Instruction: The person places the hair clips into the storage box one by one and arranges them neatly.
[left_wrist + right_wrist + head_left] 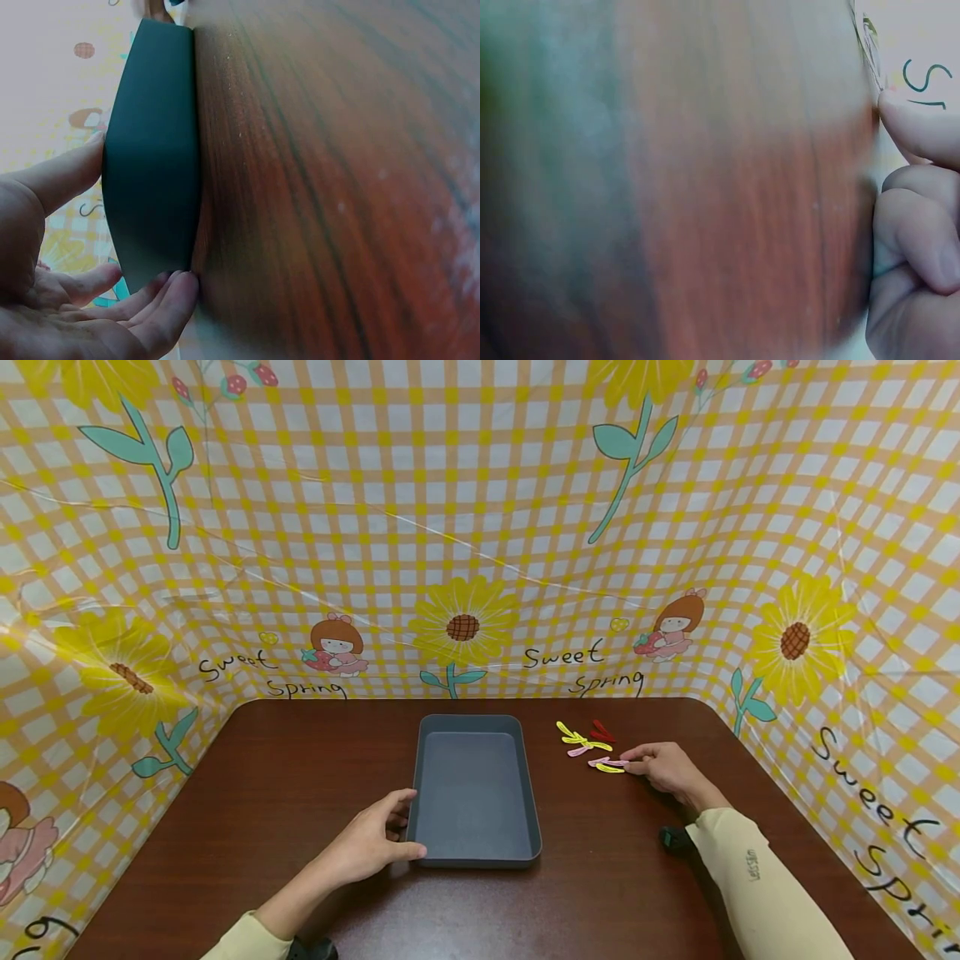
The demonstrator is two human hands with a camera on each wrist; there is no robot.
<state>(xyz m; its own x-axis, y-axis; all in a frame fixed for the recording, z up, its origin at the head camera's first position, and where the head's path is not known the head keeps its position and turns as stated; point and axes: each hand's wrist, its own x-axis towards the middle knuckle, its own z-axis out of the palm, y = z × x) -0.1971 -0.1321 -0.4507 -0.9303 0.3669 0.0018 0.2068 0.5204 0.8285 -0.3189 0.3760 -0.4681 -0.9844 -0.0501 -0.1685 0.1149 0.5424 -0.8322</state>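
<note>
Two hands work at a brown table [262, 793]. The left hand [367, 842] holds the grey tray [474, 793], which lies mid-table with its long sides running near to far. The thumb is at the rim by the near left corner; the fingers bend against the left wall, some tips low on it, with a wide gap between thumb and fingers. The right hand [670, 770], right of the tray, is at a pink clip [613, 763]: thumb and forefinger are close together at its right end, but whether they are clamped on it cannot be told. The other fingers are curled in. One yellow clip [611, 769] lies just to the near side. Farther off and slightly left lie red clips [602, 732], more yellow clips [566, 729] and another pink clip [577, 751]. Checked cloth [480, 510] with sunflowers [462, 627] surrounds the table's far, left and right sides.
</note>
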